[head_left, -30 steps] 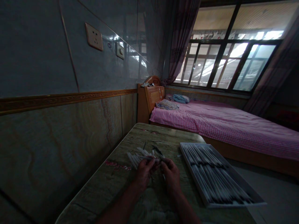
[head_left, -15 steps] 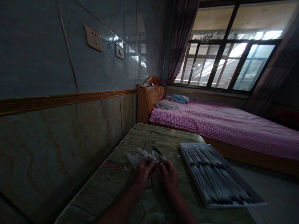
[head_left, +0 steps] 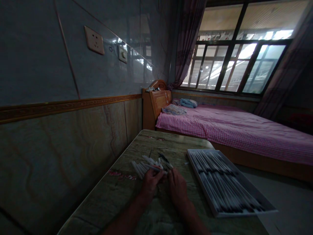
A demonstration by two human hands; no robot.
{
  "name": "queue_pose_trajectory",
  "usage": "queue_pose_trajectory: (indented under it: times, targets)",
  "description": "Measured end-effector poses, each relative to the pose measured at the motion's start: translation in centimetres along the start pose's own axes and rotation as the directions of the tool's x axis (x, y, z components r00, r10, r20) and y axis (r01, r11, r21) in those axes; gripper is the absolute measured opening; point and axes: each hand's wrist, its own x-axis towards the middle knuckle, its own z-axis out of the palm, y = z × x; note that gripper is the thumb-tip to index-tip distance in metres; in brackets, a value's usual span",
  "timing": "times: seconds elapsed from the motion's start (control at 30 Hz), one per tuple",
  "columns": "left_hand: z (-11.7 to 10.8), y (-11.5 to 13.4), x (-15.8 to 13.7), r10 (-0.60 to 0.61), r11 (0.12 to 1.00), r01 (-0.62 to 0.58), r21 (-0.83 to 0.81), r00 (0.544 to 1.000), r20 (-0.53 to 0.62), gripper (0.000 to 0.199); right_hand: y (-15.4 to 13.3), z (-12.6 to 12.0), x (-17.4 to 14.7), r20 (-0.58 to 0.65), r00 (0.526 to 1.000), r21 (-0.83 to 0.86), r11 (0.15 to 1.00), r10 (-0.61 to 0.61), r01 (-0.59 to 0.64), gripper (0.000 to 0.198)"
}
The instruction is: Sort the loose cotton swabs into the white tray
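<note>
My left hand (head_left: 151, 182) is closed, thumb against fingers, on a slim whitish stick (head_left: 153, 167) that looks like a pen barrel. My right hand (head_left: 178, 186) is closed just right of it, fingers bent together over the near end of the small pieces; whatever it grips is hidden. Behind and left of the hands lies a loose heap of slim white tubes (head_left: 139, 169). A dark, thin piece (head_left: 163, 158) lies beyond the fingers, near the right hand. Dim light keeps the small parts indistinct.
A shallow white tray (head_left: 215, 213) on the table's right side holds rows of slim white sticks with dark ends. The marble-patterned table (head_left: 110, 202) stands beside a tiled wall (head_left: 97, 137). Past its far edge is a bed (head_left: 220, 125) with a pink checked cover.
My right hand has shifted slightly and turned, its fingers now more curled, with a small gap from the left hand. The left hand stays nearly in place. The view has moved a little.
</note>
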Motion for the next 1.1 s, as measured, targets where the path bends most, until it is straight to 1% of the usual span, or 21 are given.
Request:
queue_pose_trajectory:
  times: [0.07, 0.13, 0.27, 0.33, 0.4, 0.53, 0.57, 0.63, 0.7, 0.73, 0.77, 0.83, 0.97, 1.1]
  targets:
    - [0.2, 0.3, -0.2, 0.003, 1.0, -0.004, 0.028, 1.0, 0.015, 0.042, 0.3, 0.0, -0.1, 0.024, 0.997, -0.092, 0.993, -0.075, 0.077, 0.034]
    - [0.2, 0.5, -0.3, 0.006, 0.999, -0.007, 0.046, 1.0, 0.02, 0.04, 0.1, -0.3, 0.0, 0.057, 0.994, -0.122, 0.988, -0.09, 0.096, 0.037]
    - [-0.1, 0.4, 0.0, -0.009, 0.999, 0.01, 0.045, 1.0, -0.006, 0.04, -1.3, -1.0, 0.4, 0.087, 0.996, -0.008, 1.0, 0.025, -0.024, 0.035]
    - [-0.3, 0.3, 0.1, -0.02, 0.999, 0.02, 0.034, 1.0, -0.013, 0.041, -1.8, -1.1, 0.5, 0.085, 0.995, 0.045, 0.997, 0.056, -0.06, 0.032]
    - [-0.4, 0.2, 0.2, -0.021, 0.999, 0.021, 0.029, 1.0, -0.001, 0.041, -1.8, -1.0, 0.4, 0.079, 0.996, 0.058, 0.997, 0.052, -0.056, 0.032]
    - [-0.2, 0.2, -0.1, -0.011, 0.999, 0.009, 0.05, 0.999, 0.044, 0.038, -0.9, -0.6, 0.2, 0.049, 0.998, 0.078, 0.996, 0.032, -0.036, 0.037]
    - [-0.2, 0.2, -0.2, -0.011, 0.998, 0.008, 0.059, 0.999, 0.051, 0.037, -0.7, -0.6, 0.3, 0.044, 0.998, 0.101, 0.994, 0.048, -0.052, 0.039]
    - [-0.1, 0.2, -0.2, -0.008, 0.997, 0.004, 0.079, 0.999, 0.052, 0.037, -0.6, -0.6, 0.5, 0.069, 0.99, 0.172, 0.976, 0.126, -0.136, 0.043]
    - [-0.1, 0.2, -0.1, -0.001, 0.995, -0.003, 0.095, 0.999, 0.041, 0.038, -0.9, -0.7, 0.7, 0.133, 0.966, 0.24, 0.939, 0.22, -0.247, 0.048]
    - [-0.1, 0.1, 0.0, 0.003, 0.995, -0.006, 0.095, 0.999, 0.033, 0.038, -1.1, -0.8, 0.8, 0.164, 0.956, 0.26, 0.924, 0.245, -0.281, 0.05]
    - [-0.2, 0.1, 0.1, 0.004, 0.996, -0.006, 0.089, 1.0, 0.024, 0.039, -1.3, -1.0, 0.8, 0.183, 0.952, 0.268, 0.919, 0.246, -0.289, 0.049]
    - [-0.3, 0.1, 0.3, 0.007, 0.998, -0.008, 0.068, 1.0, 0.004, 0.042, -1.7, -1.2, 0.8, 0.17, 0.961, 0.252, 0.933, 0.218, -0.256, 0.043]
    - [-0.3, 0.3, 0.2, -0.002, 0.998, 0.002, 0.062, 1.0, -0.001, 0.042, -1.5, -1.0, 0.4, 0.072, 0.983, 0.154, 0.971, 0.172, -0.181, 0.029]
    - [-0.1, 0.3, -0.1, 0.007, 0.994, -0.009, 0.108, 1.0, 0.022, 0.039, -0.1, -0.4, 0.0, 0.051, 0.998, 0.06, 0.997, 0.042, -0.045, 0.026]
